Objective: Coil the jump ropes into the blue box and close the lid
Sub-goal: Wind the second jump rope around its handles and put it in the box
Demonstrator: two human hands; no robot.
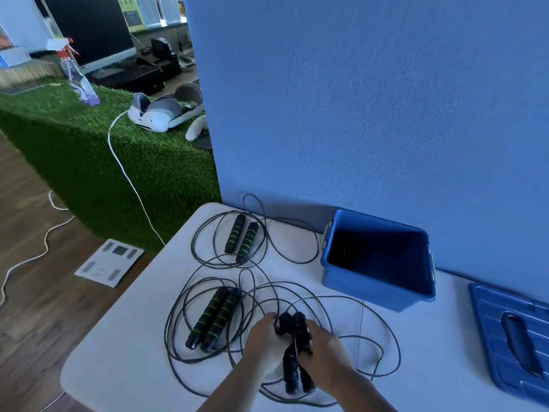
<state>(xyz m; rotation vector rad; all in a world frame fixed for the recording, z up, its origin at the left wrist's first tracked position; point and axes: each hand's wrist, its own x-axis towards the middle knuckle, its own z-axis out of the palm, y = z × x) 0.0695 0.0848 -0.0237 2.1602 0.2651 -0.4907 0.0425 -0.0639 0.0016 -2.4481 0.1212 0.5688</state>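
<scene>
Three black jump ropes lie on a white table (124, 346). One pair of green-ringed handles (241, 242) rests at the back, a second pair (214, 318) in the middle left, their thin cords looping over each other. My left hand (264, 340) and my right hand (322, 349) both grip the third pair of handles (292, 352) near the front edge. The open blue box (377, 288) stands at the back right against the blue wall. Its blue lid (517, 340) with a dark handle lies flat at the far right.
A blue partition wall (371, 99) rises behind the table. To the left stands a grass-covered bench (89, 162) with a VR headset (163, 110) and a spray bottle (78, 75). A white scale (108, 263) and a white cable lie on the wooden floor.
</scene>
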